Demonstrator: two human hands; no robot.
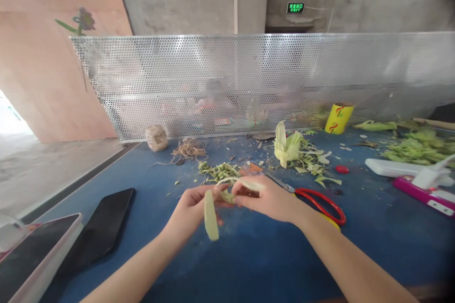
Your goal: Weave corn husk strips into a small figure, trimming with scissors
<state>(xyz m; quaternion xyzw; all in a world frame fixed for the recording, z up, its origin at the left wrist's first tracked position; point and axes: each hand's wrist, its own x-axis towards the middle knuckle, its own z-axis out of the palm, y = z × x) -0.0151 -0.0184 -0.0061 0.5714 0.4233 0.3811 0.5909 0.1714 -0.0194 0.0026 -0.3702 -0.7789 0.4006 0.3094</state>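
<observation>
My left hand (195, 203) pinches a pale green strip of what looks like corn husk (211, 218), whose flat end hangs down in front of the fingers. My right hand (265, 199) is closed on the same strip, which bends in a loop between both hands. Just beyond the fingers lies a pile of short, knotted green husk pieces (223, 171). Scissors with red and yellow handles (322, 201) rest beside my right wrist, their blades partly hidden by the hand. A bunch of pale husk (287, 147) stands farther back among loose scraps (314, 163).
Two phones, a black one (103, 225) and a white-edged one (39, 255), are at left. Behind are a twine ball (156, 138), loose twine (189, 150) and a yellow roll (339, 118) before a perforated metal screen (170, 85). Right: power strip (426, 199), green husks (423, 147).
</observation>
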